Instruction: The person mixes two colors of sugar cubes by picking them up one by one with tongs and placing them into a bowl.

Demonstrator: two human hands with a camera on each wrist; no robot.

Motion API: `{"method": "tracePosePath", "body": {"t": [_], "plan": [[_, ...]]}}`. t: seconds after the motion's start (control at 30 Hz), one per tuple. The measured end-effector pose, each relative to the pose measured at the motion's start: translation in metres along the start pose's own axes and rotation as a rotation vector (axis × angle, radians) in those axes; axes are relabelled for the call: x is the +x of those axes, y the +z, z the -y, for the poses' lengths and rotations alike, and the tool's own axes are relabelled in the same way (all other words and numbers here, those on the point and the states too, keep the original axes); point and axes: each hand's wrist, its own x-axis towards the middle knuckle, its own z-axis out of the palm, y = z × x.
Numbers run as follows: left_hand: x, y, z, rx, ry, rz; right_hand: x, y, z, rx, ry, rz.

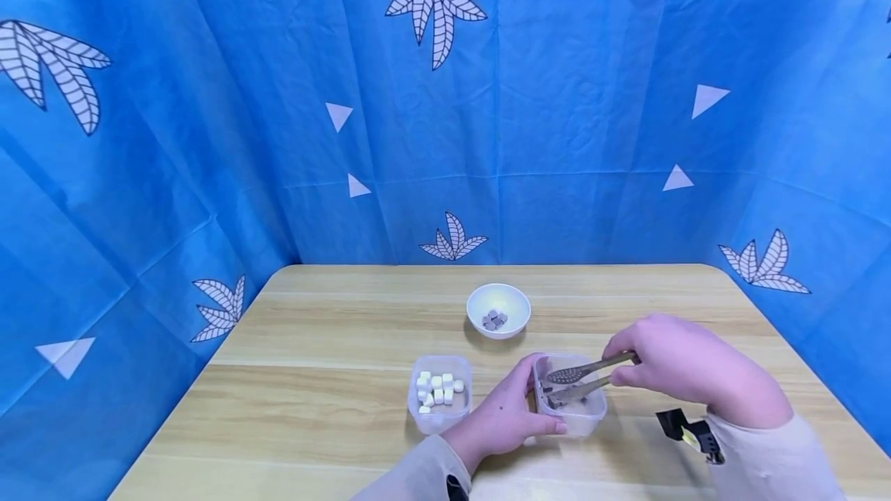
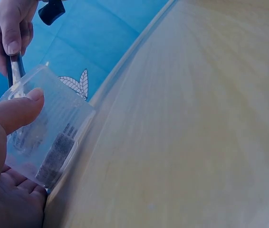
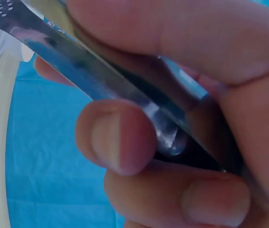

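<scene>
Metal tongs (image 1: 604, 364), pinched by their arms in the right hand (image 1: 678, 354), look stiff, light and probably slick, best squeezed mid-arm, their tips in the plastic container (image 1: 583, 425) at near right, whose flexible-looking wall the left hand (image 1: 504, 416) grips.

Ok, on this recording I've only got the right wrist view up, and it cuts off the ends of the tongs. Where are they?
Observer: In the head view, the tongs have their ends inside a clear container.
Operator: Is anything steadying that container?
Observer: Yes, the left hand grips it.
Operator: And what stands on the other side of that hand?
Observer: A second container, with small white pieces in it.
</scene>
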Motion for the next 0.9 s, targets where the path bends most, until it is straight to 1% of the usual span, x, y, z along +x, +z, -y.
{"method": "tracePosePath", "body": {"t": [0.2,0.47,0.67,0.9], "plan": [[-0.0003,-0.0003,0.0003,0.005,-0.004,-0.003,0.0023,0.0042,0.0007,-0.006,-0.054,0.004],[-0.0001,-0.0003,0.0008,0.007,0.0,-0.001,0.0061,0.009,0.001,-0.016,-0.075,-0.002],[0.0009,-0.0001,0.002,0.01,0.011,0.002,0.0029,0.0059,-0.0008,-0.004,-0.111,-0.017],[0.0013,-0.0003,0.0027,-0.003,0.027,0.005,-0.0007,0.0007,-0.0038,0.019,-0.124,-0.03]]}}
